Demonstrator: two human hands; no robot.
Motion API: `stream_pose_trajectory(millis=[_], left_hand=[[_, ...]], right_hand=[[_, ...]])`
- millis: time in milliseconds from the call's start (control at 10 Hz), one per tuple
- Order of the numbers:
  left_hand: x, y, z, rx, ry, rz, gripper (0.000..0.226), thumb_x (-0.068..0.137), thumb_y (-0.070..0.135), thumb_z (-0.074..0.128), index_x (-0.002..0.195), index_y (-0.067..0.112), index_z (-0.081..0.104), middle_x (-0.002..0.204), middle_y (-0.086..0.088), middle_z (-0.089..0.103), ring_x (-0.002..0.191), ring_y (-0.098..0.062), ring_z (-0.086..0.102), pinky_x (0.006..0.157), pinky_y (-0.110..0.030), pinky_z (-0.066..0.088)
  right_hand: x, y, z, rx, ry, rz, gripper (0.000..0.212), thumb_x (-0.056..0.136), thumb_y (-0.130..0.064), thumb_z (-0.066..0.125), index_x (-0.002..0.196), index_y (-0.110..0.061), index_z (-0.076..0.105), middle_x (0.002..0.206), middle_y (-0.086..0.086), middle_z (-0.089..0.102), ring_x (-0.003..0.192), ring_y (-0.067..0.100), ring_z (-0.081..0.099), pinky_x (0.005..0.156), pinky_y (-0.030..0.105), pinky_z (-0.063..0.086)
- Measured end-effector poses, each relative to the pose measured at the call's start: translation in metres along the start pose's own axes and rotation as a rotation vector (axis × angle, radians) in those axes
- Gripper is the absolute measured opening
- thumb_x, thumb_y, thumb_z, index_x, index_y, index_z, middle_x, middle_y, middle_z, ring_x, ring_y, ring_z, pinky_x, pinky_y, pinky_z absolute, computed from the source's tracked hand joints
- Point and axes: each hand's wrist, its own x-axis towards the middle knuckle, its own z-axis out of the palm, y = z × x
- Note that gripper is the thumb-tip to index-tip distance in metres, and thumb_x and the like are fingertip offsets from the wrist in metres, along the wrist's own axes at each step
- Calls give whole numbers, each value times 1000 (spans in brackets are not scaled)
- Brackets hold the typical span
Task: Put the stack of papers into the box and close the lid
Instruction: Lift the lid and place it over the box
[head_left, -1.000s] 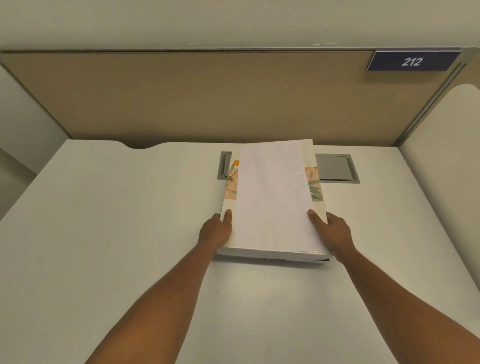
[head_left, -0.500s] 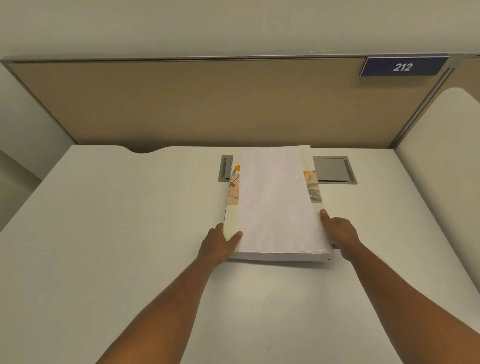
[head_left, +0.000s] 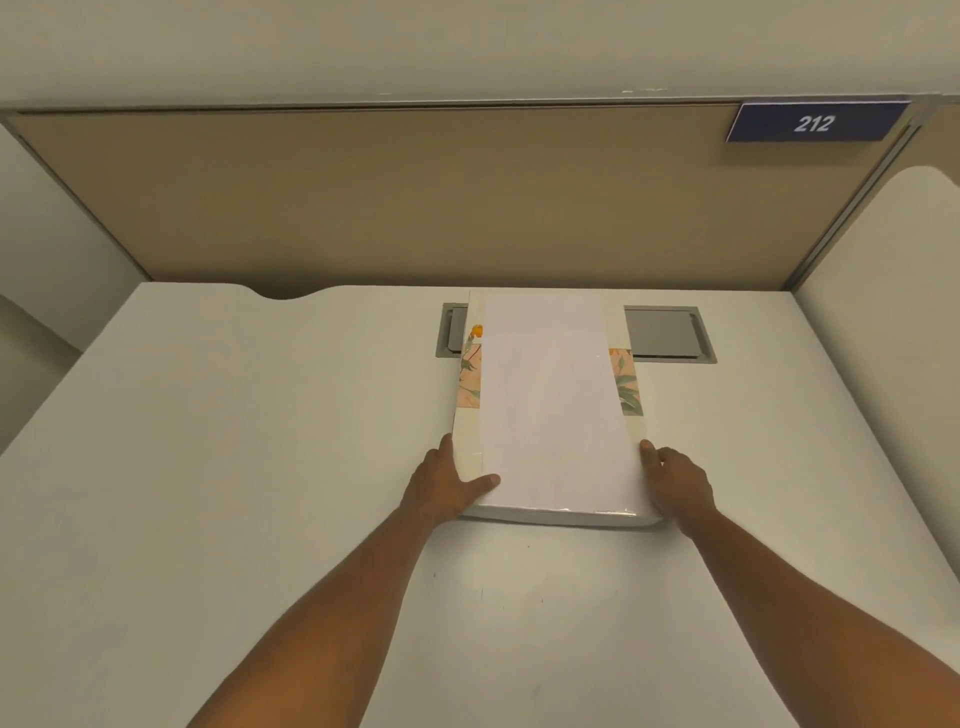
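A thick stack of white papers (head_left: 550, 405) lies on top of a flat cream box (head_left: 466, 447) with a floral band, in the middle of the desk. The stack is slightly skewed and covers most of the box's top. My left hand (head_left: 441, 483) is at the near left corner, its thumb on top of the papers and its fingers along the box's side. My right hand (head_left: 675, 483) presses against the near right corner, where the stack's edge meets the box's edge. Whether the box's lid is shut under the papers is hidden.
The white desk (head_left: 260, 467) spreads out on both sides. A grey cable hatch (head_left: 667, 332) is set into it behind the box. A tan partition (head_left: 415, 197) with a blue "212" sign (head_left: 813, 123) closes the back, and a white panel (head_left: 883, 312) stands at the right.
The stack's near end was raised in both hands and has come down flat onto the box. My left thumb slid onto the paper's corner; my right thumb moved off the top to the side.
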Motion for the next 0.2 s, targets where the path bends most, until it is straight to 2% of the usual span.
stream_pose_trajectory(millis=[100, 200], left_hand=[[3, 7, -4, 102, -30, -32, 95, 70, 65, 72, 143, 17, 33, 133, -6, 55, 121, -29, 55, 95, -40, 49], [1, 15, -5, 215, 2, -38, 108, 72, 68, 68, 151, 12, 20, 142, -11, 46, 129, -32, 48, 101, -44, 47]], right_hand=[[-2, -5, -4, -3, 35, 15, 53, 102, -47, 35, 127, -7, 58, 122, 18, 64, 116, 37, 58, 93, 40, 44], [-7, -14, -7, -22, 125, -31, 57, 101, -46, 38, 143, -8, 43, 135, 23, 51, 124, 41, 50, 98, 47, 43]])
